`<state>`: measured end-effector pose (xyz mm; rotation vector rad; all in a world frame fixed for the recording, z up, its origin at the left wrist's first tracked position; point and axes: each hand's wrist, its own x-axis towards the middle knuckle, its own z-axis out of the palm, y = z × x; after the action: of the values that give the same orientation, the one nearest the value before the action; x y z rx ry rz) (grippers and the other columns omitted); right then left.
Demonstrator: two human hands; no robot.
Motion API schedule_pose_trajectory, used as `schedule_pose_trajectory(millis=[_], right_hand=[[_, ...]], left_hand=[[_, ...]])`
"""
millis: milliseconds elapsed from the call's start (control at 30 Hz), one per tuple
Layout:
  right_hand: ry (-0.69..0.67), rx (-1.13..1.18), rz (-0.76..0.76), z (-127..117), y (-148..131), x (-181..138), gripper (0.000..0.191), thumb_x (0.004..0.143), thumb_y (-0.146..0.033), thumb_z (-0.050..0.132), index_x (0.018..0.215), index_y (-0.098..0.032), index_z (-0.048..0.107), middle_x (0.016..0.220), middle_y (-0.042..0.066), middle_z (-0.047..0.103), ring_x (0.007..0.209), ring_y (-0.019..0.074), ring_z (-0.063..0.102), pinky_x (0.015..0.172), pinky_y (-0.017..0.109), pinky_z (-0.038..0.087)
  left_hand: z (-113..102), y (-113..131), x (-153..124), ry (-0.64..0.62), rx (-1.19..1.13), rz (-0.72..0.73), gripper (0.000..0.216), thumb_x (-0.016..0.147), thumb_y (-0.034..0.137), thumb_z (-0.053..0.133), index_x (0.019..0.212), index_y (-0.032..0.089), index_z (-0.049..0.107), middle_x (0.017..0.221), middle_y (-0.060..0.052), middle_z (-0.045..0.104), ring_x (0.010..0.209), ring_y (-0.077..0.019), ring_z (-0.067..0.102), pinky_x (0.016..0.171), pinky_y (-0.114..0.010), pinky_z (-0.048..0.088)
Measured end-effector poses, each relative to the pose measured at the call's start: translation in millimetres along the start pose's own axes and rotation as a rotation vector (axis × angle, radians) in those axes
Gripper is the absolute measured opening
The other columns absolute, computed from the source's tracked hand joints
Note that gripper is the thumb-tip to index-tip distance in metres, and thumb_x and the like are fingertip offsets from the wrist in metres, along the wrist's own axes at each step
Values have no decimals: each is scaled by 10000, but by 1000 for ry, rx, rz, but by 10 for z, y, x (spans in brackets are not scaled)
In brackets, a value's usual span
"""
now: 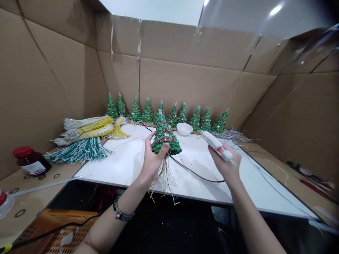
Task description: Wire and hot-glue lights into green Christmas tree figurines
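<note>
My left hand (pixel 154 155) is closed round the lower part of a small green Christmas tree (pixel 166 135) with red trim and bead-like ornaments. The tree stands nearly upright above the white board, and loose yellow, white and dark strands (pixel 165 173) hang from its base. To the right, my right hand (pixel 226 160) grips a white glue gun (pixel 215 144), slightly blurred, its tip pointing up and left. The glue gun is apart from the tree. A black cord (pixel 196 171) runs across the board towards my right hand.
Several similar trees (pixel 135 110) line the cardboard back wall, behind a small white bowl (pixel 184 129). Bundles of yellow-white strands (pixel 90 127) and green-white strands (pixel 82 151) lie left, near a red-lidded jar (pixel 31 161). An orange crate (pixel 76 229) sits below the white board (pixel 124 162). Tools (pixel 312 181) lie right.
</note>
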<state>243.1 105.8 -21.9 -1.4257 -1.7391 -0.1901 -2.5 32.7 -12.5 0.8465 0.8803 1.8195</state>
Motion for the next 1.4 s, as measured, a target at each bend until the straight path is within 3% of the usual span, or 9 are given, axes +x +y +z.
schedule_pose_trajectory(millis=[67, 133, 267, 400, 600, 1400], right_hand=[[88, 290, -9, -126, -168, -114, 295, 856, -434, 642, 670, -212, 586, 606, 2, 597, 563, 178, 577, 574, 297, 443], [75, 429, -99, -240, -350, -236, 249, 840, -386, 682, 673, -215, 615, 612, -4, 612, 551, 168, 588, 561, 294, 446], [10, 465, -353, -368, -682, -422, 175, 848, -240, 671, 696, -214, 589, 652, -9, 593, 572, 140, 570, 539, 271, 418], [-22, 475, -391, -354, -861, -487, 257, 869, -172, 617, 649, -219, 491, 612, -26, 501, 535, 116, 491, 496, 251, 374], [15, 439, -397, -279, -870, -479, 327, 841, -147, 597, 602, -226, 388, 577, -47, 406, 486, 102, 416, 468, 249, 321], [-1, 396, -374, -257, -852, -513, 331, 807, -108, 550, 635, -250, 306, 585, -39, 358, 516, 140, 402, 497, 283, 295]], left_hand=[[-1, -28, 8, -3, -11, 12, 983, 576, 620, 855, 1386, 259, 431, 1286, -134, 626, 1227, -294, 604, 1087, -477, 457], [-2, -48, 7, -11, -9, 27, 991, 582, 627, 848, 1394, 260, 414, 1281, -136, 624, 1238, -298, 597, 1100, -481, 443], [-17, -62, -5, -43, 19, 53, 980, 608, 615, 843, 1410, 271, 397, 1285, -143, 621, 1205, -303, 618, 1088, -492, 447], [-30, -65, -7, -54, 33, 67, 959, 623, 607, 840, 1411, 278, 404, 1310, -143, 613, 1219, -307, 611, 1056, -463, 475], [-12, -76, -22, -47, 51, 70, 950, 635, 589, 842, 1417, 262, 412, 1259, -140, 647, 1186, -294, 638, 1040, -442, 491], [-14, -105, -40, -60, 64, 56, 861, 682, 537, 835, 1401, 283, 436, 1271, -110, 652, 1238, -283, 611, 1061, -432, 486]])
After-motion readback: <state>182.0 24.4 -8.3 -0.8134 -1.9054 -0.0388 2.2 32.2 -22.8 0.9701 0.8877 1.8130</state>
